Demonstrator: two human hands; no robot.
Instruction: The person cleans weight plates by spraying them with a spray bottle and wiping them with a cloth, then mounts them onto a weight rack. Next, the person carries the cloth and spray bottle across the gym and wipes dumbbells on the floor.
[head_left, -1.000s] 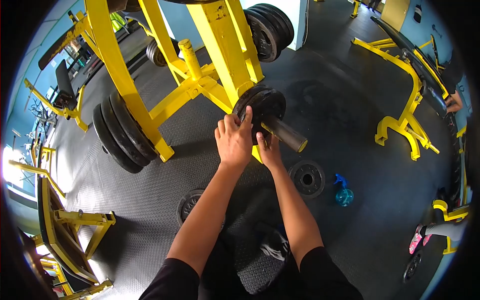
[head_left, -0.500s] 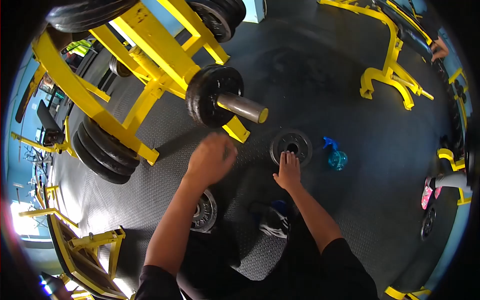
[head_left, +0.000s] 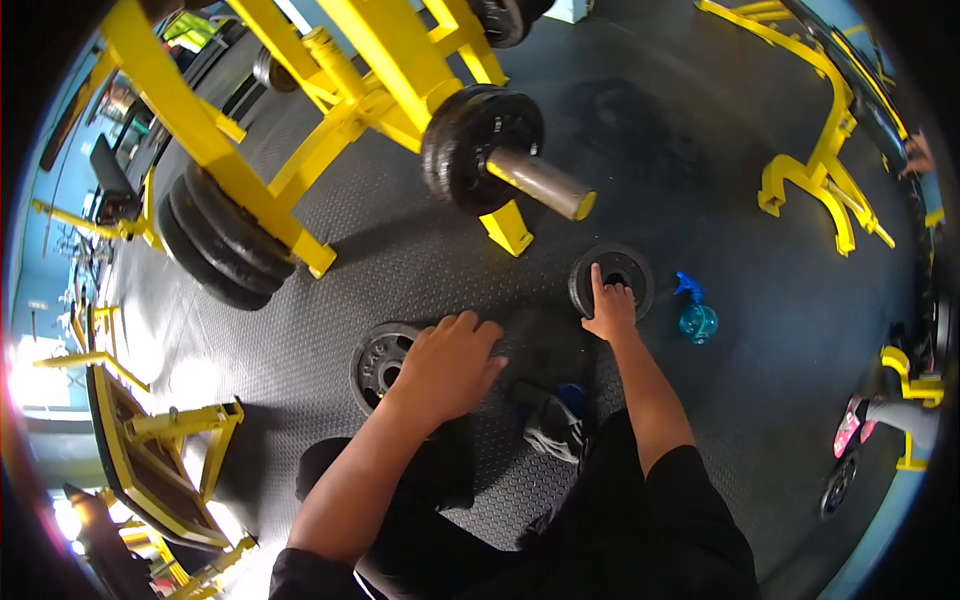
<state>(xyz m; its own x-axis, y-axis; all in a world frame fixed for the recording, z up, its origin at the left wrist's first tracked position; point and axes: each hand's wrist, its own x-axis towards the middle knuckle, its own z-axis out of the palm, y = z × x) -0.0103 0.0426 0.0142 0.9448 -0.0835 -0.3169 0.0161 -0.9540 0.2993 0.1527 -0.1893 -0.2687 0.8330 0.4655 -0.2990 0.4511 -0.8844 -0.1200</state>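
a black weight plate (head_left: 638,268) lies flat on the rubber floor (head_left: 720,400), in front of the yellow rack (head_left: 385,60) and a little to the right of its near foot. the right hand (head_left: 613,312) is on the plate's near side, index finger straight across the ring and the other fingers bent at the centre hole; i cannot tell whether it has a firm hold.

the left hand (head_left: 445,370) is half open, palm down, fingers loosely bent, with nothing seen in it. it is nearest to a second plate (head_left: 375,345), whose right edge it partly hides.

just right of the first plate is a clear blue spray bottle (head_left: 698,322). a bunched grey and blue thing (head_left: 555,428), too unclear to name, is near the person's legs. more plates (head_left: 500,140) sit on the rack's metal bar (head_left: 545,182), away from its free end. toward the floor's right edge, another person's pink shoe (head_left: 848,425) is near a small plate (head_left: 838,485).
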